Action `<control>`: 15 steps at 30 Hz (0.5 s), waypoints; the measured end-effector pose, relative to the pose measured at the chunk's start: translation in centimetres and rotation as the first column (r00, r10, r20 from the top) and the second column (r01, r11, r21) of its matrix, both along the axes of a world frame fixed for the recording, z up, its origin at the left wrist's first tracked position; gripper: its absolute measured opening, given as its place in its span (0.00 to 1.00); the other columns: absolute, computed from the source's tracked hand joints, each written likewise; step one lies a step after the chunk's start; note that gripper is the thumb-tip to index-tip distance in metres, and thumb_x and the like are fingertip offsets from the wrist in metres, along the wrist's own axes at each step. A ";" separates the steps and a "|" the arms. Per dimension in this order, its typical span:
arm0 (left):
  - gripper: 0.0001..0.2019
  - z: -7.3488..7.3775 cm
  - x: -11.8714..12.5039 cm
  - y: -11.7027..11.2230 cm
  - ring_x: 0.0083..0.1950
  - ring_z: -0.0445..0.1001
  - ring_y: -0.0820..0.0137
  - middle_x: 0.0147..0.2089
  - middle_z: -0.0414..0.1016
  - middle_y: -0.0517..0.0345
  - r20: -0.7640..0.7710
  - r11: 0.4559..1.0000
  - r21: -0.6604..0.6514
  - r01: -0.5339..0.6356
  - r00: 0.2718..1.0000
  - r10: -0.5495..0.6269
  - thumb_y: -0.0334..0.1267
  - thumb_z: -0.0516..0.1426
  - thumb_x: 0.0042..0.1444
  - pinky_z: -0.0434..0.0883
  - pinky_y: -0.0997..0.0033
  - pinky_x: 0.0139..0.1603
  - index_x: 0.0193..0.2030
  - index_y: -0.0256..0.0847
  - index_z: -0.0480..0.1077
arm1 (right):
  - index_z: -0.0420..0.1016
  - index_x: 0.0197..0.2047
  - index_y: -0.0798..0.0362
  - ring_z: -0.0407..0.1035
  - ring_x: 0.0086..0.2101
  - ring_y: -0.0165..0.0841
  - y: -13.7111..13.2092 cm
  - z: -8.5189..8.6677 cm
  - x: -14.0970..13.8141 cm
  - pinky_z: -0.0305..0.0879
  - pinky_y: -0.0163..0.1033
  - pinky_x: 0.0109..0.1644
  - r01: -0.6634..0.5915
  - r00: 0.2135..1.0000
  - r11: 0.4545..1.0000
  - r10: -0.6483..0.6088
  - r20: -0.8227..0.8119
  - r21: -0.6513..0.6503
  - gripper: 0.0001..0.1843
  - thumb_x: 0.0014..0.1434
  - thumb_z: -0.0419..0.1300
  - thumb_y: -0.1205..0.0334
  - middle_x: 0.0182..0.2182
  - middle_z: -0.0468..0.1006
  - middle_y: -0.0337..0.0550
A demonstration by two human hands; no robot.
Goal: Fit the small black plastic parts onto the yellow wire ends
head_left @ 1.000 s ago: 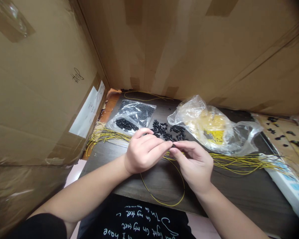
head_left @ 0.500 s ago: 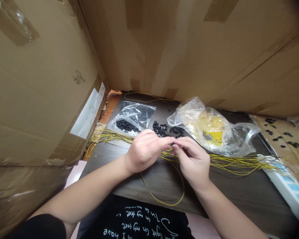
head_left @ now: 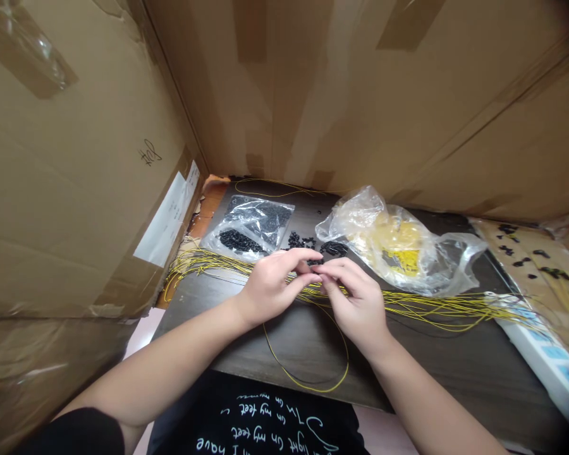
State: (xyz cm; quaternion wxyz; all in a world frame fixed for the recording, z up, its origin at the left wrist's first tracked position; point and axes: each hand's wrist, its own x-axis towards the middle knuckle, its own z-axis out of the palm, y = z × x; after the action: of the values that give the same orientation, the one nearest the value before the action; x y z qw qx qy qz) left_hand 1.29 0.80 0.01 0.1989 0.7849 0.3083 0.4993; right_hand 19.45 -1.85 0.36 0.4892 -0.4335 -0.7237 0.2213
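Observation:
Both hands meet above a long bundle of thin yellow wires. My left hand is curled, its thumb and index tips set a little apart; small black pieces show in that gap, but I cannot tell whether one is held. Thumb and fingertips of my right hand are pinched together against the left fingertips, and whatever they grip is too small to make out. From beneath the hands a yellow wire loop curves toward the table's front edge; both its ends run out of sight. A pile of small black parts lies just beyond the left fingers.
A clear bag of black parts lies at the back left of the dark table. A crumpled plastic bag with yellow contents sits to the right. A white power strip stands at the right edge. Cardboard walls enclose the table.
My left thumb and index finger have parted slightly, opening a gap between their tips. The right hand stays pinched and has shifted slightly left in view. The view has moved a little.

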 end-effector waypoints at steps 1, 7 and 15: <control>0.14 0.0 0.1 0.0 0.37 0.80 0.73 0.36 0.81 0.60 0.014 0.999 -0.042 0.001 1.000 0.000 0.35 0.62 0.63 0.77 0.71 0.45 0.54 0.41 0.70 | 0.82 0.45 0.48 0.74 0.36 0.33 0.0 0.0 0.0 0.73 0.42 0.39 0.004 1.000 1.000 -0.004 0.000 -0.003 0.10 0.67 0.59 0.66 0.38 0.78 0.44; 0.09 -0.1 0.6 0.1 0.37 0.79 0.71 0.41 0.81 0.54 -0.021 0.995 -0.086 -0.051 0.999 0.049 0.38 0.60 0.63 0.76 0.68 0.43 0.48 0.38 0.73 | 0.82 0.45 0.49 0.73 0.38 0.34 0.5 -0.7 0.4 0.72 0.41 0.41 0.170 0.982 0.985 -0.170 -0.077 -0.015 0.08 0.66 0.61 0.61 0.39 0.79 0.43; 0.08 -0.7 0.3 0.7 0.36 0.77 0.69 0.34 0.80 0.56 -0.166 0.996 -0.031 -0.082 0.983 0.076 0.36 0.56 0.66 0.73 0.68 0.42 0.37 0.39 0.75 | 0.81 0.42 0.50 0.74 0.37 0.35 1.1 -1.2 0.5 0.71 0.43 0.42 0.180 0.983 0.977 -0.181 -0.008 0.114 0.05 0.65 0.63 0.61 0.36 0.80 0.43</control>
State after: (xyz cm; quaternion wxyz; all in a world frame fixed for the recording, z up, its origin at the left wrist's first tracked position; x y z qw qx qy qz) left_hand 1.54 1.52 -0.68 0.1674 0.8069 0.3638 0.4343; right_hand 19.94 -0.70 -0.86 0.5303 -0.4690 -0.6936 0.1335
